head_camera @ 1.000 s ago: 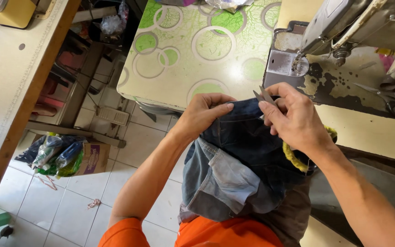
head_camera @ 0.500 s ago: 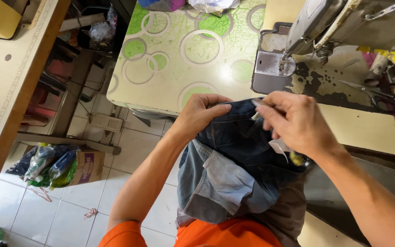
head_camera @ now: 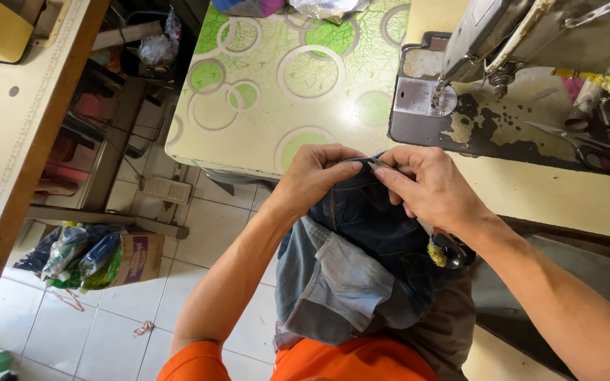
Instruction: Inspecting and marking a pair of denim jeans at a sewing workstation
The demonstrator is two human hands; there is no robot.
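Observation:
A dark blue denim garment lies bunched on my lap, with paler inside fabric showing lower down. My left hand pinches its top edge from the left. My right hand pinches the same edge from the right and holds a small metal tool at the seam between the two hands. Both hands hover just in front of the sewing table's near edge. A small yellow and black object sits under my right wrist, partly hidden.
A sewing machine stands on its worn bed plate at upper right, with scissors beside it. A table with a green-circle cover is ahead. Another wooden table is at left. Bags and a cardboard box lie on the tiled floor.
My hands have drawn closer together on the denim edge, and the view has shifted slightly nearer the sewing machine.

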